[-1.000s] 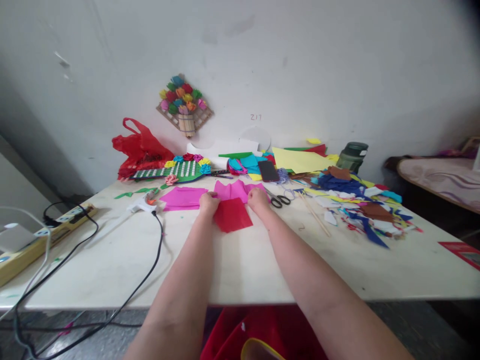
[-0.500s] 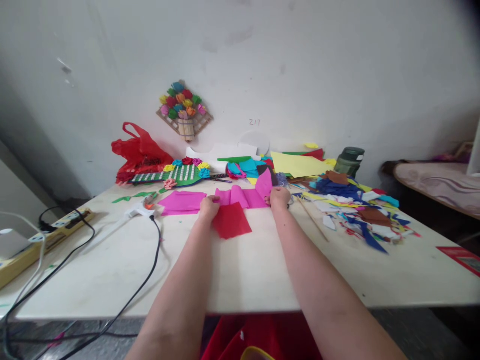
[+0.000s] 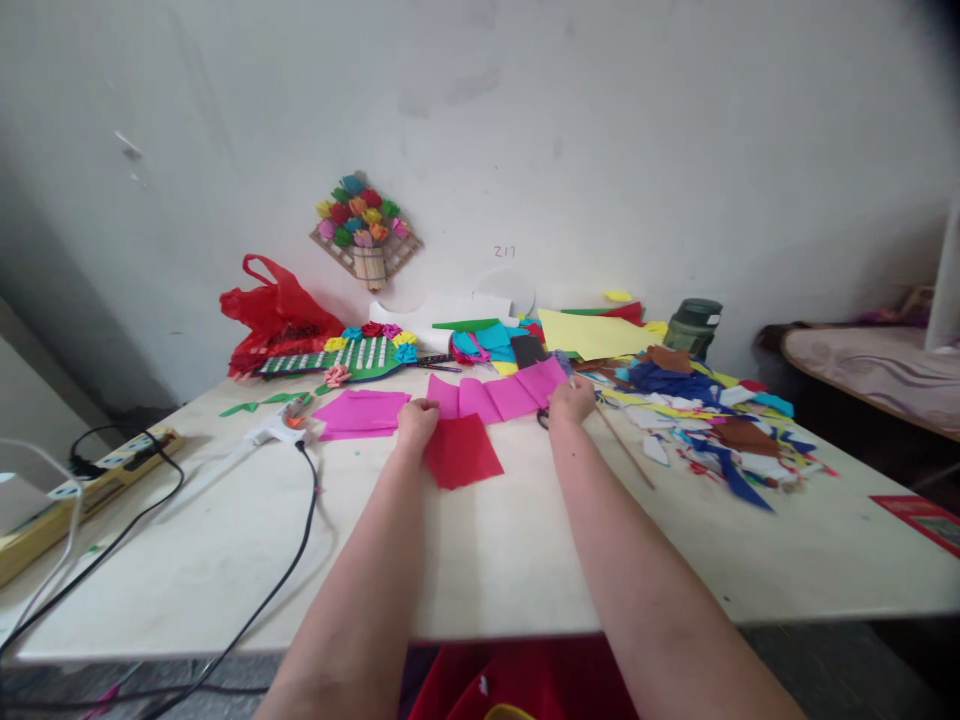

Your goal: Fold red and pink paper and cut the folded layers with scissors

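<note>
A creased strip of pink crepe paper (image 3: 495, 397) stretches between my two hands, its right end raised. My left hand (image 3: 418, 422) is closed, with its fingers pinched at the strip's left end. At the right end, my right hand (image 3: 571, 402) is closed on the paper's edge. In front of the strip lies a red paper square (image 3: 463, 452), close to my left hand. Another piece of pink paper (image 3: 364, 413) rests left of that hand. A dark scissors handle (image 3: 544, 418) shows partly beside my right hand.
A white glue gun (image 3: 277, 430) with a black cord lies left, near a power strip (image 3: 120, 475). Colourful paper scraps (image 3: 720, 430) and a wooden stick (image 3: 626, 448) lie right. A green bottle (image 3: 694, 325), yellow sheet (image 3: 596, 335) and red bag (image 3: 277, 310) stand along the wall.
The right part of the pink strip, folded upright before, is now spread out flatter. My right hand has moved slightly right; my left hand stays at the left end.
</note>
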